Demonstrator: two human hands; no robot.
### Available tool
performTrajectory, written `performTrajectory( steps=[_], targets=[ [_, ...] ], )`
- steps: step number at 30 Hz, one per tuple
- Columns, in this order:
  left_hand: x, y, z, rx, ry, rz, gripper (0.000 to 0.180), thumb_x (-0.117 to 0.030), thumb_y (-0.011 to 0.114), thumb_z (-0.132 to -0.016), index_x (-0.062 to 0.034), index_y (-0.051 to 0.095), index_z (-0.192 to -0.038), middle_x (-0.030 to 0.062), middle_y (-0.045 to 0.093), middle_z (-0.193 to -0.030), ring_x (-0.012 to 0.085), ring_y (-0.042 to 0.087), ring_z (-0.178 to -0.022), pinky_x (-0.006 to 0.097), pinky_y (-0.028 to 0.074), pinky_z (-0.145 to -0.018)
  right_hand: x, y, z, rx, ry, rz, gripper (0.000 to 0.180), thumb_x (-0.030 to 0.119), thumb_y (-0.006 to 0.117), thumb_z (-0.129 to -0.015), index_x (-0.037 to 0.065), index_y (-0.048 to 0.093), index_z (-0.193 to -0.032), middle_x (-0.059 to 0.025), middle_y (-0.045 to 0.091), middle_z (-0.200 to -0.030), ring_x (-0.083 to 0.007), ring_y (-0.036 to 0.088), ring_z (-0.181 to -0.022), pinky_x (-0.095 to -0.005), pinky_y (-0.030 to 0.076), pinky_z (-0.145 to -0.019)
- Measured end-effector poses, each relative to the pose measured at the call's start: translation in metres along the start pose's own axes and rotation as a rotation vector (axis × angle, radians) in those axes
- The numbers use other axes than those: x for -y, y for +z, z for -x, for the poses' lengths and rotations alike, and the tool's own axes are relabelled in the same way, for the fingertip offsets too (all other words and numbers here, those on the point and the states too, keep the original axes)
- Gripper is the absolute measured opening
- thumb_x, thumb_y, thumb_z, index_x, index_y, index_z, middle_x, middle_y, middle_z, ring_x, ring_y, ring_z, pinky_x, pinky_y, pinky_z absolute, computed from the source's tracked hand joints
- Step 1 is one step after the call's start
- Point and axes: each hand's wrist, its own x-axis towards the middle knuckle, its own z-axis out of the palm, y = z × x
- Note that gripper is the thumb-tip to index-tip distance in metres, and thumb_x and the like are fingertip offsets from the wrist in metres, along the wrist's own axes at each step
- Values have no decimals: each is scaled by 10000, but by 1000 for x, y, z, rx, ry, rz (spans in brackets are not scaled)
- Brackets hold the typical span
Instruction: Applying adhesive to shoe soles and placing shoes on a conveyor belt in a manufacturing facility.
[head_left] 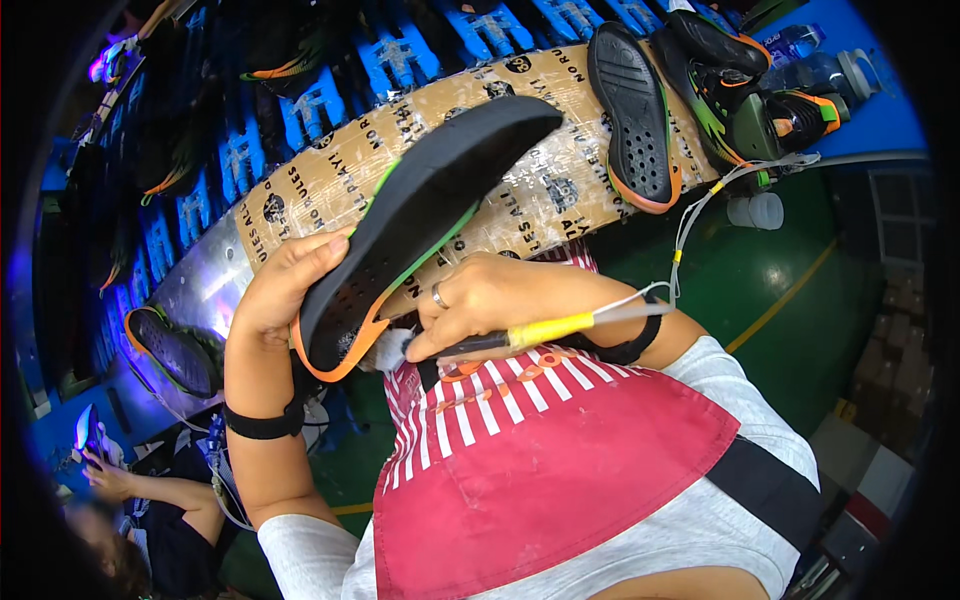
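Evidently, in the head view, the left hand [287, 282] pinches the rim of a black shoe sole [415, 205] between thumb and partly hidden fingers, above the near side of a cardboard-covered bench [300, 185]. The right hand [468, 303] curls its fingers round a brush [388, 352], beside the orange heel rim. That one-sided pinch might let the sole twist under brush pressure; a snagged cable [682, 235] could pull strokes astray. Counted: one brush, one held sole, one right-hand sole [637, 120], one left-hand sole [172, 350], one white cup [757, 212]; far-right shoe pieces [715, 100] overlap too much to count.
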Motion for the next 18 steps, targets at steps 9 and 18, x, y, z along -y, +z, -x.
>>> performTrajectory(
  steps=[9, 18],
  targets=[
    [44, 1, -20, -189, 672, 698, 429, -341, 361, -918, -54, 415, -1231, 120, 516, -1171, 258, 540, -1018, 403, 436, -885, 14, -30, 5, -591, -27, -346, 292, -14, 694, -641, -25, 641, -928, -142, 631, -771, -190, 609, -655, -257, 459, -572],
    [55, 19, 5, -75, 670, 850, 766, -609, 281, -823, -34, 275, -1328, 211, 384, -1284, 405, 403, -1148, 538, 406, -854, 12, -39, 15, -825, 34, -317, 279, 45, 661, -701, -49, 615, -960, -119, 627, -825, -148, 583, -700, -239, 452, -627]
  ],
)
